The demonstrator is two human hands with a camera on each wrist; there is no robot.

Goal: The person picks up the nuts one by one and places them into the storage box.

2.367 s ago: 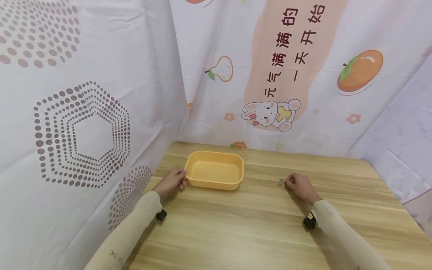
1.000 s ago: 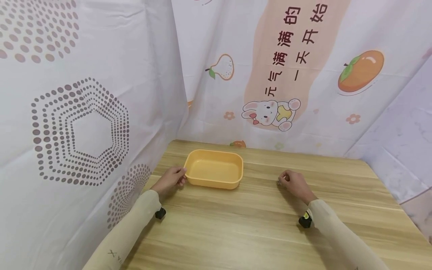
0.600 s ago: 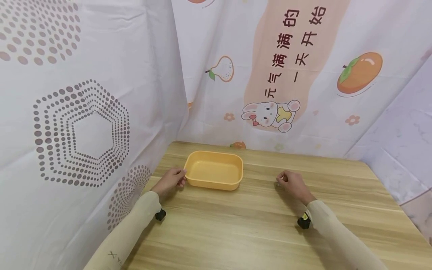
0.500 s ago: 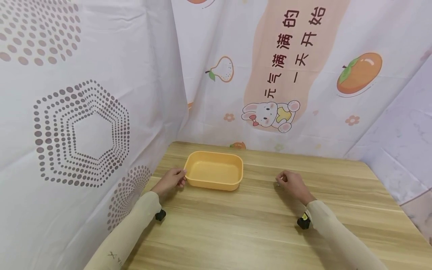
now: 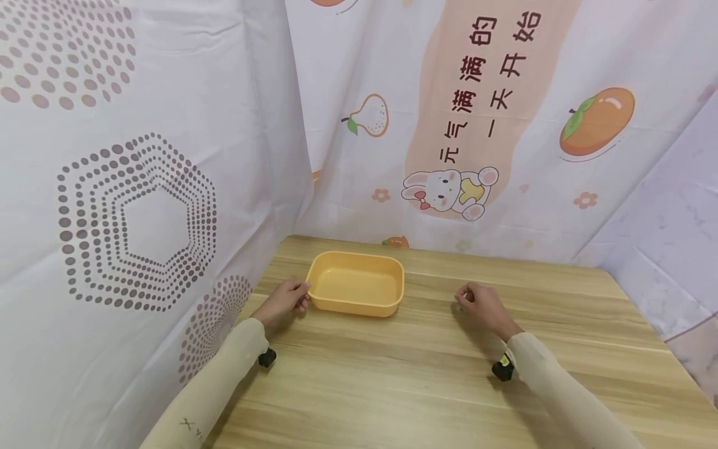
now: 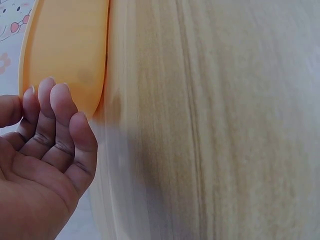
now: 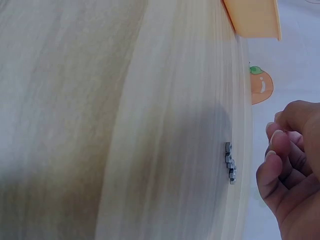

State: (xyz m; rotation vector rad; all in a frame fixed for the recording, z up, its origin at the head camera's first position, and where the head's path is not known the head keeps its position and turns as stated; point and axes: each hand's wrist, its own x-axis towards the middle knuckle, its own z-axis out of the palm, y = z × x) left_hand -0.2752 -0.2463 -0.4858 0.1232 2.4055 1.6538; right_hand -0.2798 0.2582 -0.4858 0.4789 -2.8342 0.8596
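Observation:
At the left end of a yellow rectangular tray [image 5: 359, 307], my left hand [image 5: 285, 300] pinches the rim between thumb and forefinger. The left wrist view shows the other fingers [image 6: 62, 102] loosely bent beside the tray's corner. My right hand [image 5: 485, 307] hovers low over the table, right of the tray, with thumb and forefinger drawn together. Several small metal nuts [image 7: 230, 162] lie in an uneven row on the table beneath it, apart from the fingers in the right wrist view. Whether a nut sits between the right fingertips is hidden.
The wood-grain table [image 5: 359, 380] carries the tray and nuts. A printed cloth [image 5: 359, 206] hangs behind the table's far edge, and a dotted white cloth [image 5: 263, 156] hangs close along the left side. Another pale cloth [image 5: 667, 237] stands on the right.
My right hand has moved a little left, from beside the nuts to above them, covering most of them in the head view. The left hand and tray stay put.

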